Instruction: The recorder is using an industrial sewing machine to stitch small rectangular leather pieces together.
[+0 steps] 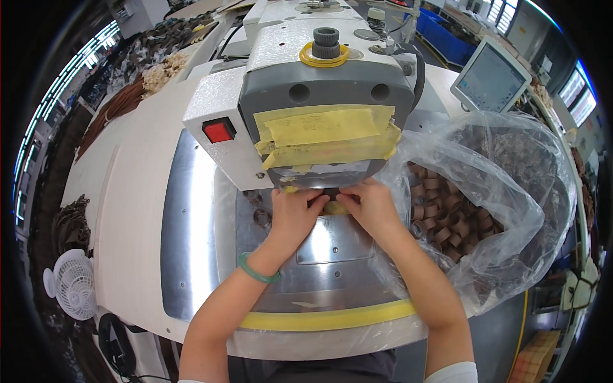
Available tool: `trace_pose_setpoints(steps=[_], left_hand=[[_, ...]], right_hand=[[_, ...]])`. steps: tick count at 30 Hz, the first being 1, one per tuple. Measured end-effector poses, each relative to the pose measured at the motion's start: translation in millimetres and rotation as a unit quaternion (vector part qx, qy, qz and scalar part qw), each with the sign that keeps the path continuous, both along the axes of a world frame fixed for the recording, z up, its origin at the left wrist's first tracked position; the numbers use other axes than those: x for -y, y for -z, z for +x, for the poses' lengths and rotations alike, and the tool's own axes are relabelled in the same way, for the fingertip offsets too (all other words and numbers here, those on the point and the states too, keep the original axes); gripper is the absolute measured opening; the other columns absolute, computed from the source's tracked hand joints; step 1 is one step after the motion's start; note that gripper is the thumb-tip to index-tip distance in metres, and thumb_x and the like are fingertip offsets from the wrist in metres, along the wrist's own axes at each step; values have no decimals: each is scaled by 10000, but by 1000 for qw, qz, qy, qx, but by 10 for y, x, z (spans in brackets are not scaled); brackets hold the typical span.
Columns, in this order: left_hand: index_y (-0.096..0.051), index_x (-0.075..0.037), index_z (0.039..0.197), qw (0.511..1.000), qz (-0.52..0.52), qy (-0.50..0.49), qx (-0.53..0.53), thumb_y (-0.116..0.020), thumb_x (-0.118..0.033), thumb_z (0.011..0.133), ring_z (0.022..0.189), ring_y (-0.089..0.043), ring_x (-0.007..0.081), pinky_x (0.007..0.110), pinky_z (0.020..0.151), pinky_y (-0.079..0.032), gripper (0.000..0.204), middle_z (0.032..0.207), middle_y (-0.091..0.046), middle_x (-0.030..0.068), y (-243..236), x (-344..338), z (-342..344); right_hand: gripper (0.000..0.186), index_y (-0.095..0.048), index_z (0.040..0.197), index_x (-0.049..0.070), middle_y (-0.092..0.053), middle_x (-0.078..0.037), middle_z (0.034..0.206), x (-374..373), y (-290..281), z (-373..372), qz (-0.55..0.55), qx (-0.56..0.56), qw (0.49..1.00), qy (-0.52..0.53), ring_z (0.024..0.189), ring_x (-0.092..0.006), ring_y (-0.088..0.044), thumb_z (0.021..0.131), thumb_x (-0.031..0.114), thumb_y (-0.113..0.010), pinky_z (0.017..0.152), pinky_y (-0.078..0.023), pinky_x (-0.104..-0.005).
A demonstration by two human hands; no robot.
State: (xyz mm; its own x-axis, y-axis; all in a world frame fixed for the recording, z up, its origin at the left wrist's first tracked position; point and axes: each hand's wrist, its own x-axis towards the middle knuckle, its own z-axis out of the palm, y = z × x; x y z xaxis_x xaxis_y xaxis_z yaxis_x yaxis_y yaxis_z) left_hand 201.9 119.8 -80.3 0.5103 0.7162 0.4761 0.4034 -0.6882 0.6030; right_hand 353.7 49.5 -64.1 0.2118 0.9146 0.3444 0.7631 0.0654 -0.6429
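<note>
My left hand [295,210] and my right hand [369,207] meet under the front of a white and grey machine head [325,83], fingers closed on a small dark piece [331,193], partly hidden. A yellowish patch [335,207] lies just below it on the steel plate [332,242]. A few curled brown loops [261,217] rest left of my left hand. Beside my right hand, a clear plastic bag [523,172] lies open with several brown loops [447,217] inside. My left wrist wears a green bangle [258,273].
A red switch [218,131] is on the machine’s left housing. A screen [490,75] stands at back right. A white fan [72,284] and dark fabric [72,226] sit at the left edge. Yellow tape [325,317] runs along the front edge. Blue bins [440,35] stand behind.
</note>
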Motion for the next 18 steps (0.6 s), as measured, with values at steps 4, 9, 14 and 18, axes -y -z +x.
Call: trace_pose_setpoints(steps=[4, 9, 14, 18], left_hand=[[-658, 11, 783, 999, -48, -10, -23, -668, -107, 685, 643, -604, 263, 306, 624, -458, 153, 695, -630, 146, -29, 19, 12], [-662, 12, 785, 999, -29, -12, -17, -670, -117, 688, 683, -609, 275, 313, 653, -460, 161, 734, -638, 153, -7, 13, 7], [-663, 14, 784, 999, -37, -11, -19, -673, -122, 690, 702, -609, 277, 318, 669, -459, 166, 750, -641, 153, -30, 28, 11], [-662, 18, 785, 999, -37, -12, -23, -674, -126, 692, 699, -606, 281, 325, 670, -458, 171, 745, -638, 154, -27, 32, 18]], right_hand=[[131, -650, 790, 23, -585, -129, 764, 3, -15, -2, 1, -9, 1000, 0, 666, -305, -588, 691, 109, -659, 614, -478, -363], [129, -650, 786, 22, -585, -130, 764, -7, 8, -3, 2, -12, 1000, -1, 661, -306, -589, 691, 109, -659, 611, -478, -366], [128, -651, 785, 26, -583, -129, 758, 1, 0, 0, -1, -4, 1000, 3, 660, -306, -588, 695, 117, -657, 610, -478, -368], [131, -651, 787, 29, -581, -127, 755, 2, 11, 7, 2, -2, 1000, 2, 659, -308, -586, 697, 124, -655, 610, -477, -371]])
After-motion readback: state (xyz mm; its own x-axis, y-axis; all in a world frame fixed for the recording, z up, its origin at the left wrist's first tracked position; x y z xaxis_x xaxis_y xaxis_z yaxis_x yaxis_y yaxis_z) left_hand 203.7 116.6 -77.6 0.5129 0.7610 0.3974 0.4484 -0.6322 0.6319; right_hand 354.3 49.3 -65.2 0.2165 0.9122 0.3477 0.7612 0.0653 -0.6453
